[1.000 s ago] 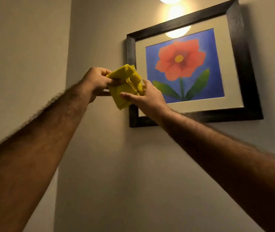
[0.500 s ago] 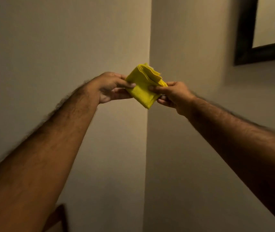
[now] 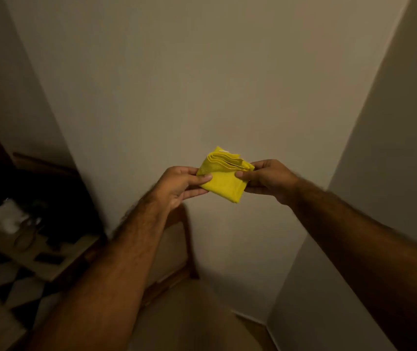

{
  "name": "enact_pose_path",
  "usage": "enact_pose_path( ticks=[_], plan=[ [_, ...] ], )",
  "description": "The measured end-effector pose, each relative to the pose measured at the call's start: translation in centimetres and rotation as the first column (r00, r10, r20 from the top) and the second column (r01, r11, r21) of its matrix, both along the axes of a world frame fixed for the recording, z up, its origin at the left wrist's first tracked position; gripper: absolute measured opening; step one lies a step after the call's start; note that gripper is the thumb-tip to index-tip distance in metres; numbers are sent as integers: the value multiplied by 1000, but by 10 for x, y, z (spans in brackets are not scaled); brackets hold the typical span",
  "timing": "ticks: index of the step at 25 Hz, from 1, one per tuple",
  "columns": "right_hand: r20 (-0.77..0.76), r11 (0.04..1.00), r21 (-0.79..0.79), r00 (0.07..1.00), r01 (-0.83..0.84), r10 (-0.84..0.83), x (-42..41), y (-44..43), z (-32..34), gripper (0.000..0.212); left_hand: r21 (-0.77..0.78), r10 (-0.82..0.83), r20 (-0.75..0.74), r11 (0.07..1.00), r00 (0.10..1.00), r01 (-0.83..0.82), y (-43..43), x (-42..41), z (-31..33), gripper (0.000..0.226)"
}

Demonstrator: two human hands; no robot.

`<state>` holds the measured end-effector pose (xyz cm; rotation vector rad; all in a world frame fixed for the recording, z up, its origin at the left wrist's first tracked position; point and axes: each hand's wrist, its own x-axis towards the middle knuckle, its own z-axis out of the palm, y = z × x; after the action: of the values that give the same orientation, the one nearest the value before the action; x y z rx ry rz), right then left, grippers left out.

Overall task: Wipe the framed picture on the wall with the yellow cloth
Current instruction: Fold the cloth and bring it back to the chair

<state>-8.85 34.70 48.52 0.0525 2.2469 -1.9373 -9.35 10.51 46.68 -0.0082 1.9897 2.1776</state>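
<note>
Pinching the folded yellow cloth (image 3: 225, 177) by opposite edges, left hand (image 3: 177, 184) and right hand (image 3: 269, 178) both grasping it before the bare wall (image 3: 202, 84): best squared flat and lifted, framed picture out of view.

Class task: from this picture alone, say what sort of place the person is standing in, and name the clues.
Probably a room corner in a home: plain painted walls, a wooden chair against the wall, and a cluttered side table over a black-and-white tiled floor.
</note>
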Motion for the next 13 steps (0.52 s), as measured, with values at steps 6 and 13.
enact_pose_path(
  ticks=[6,13],
  plan=[
    [334,999,-28,942,-21,29,-37,-68,-219,29,-64,124,323,992,938,-109,-58,-9,-211,13],
    [617,996,84,785,5,-56,-17,-106,-459,22,-316,232,577,948,783,-48,-77,3,-441,24]
  ],
)
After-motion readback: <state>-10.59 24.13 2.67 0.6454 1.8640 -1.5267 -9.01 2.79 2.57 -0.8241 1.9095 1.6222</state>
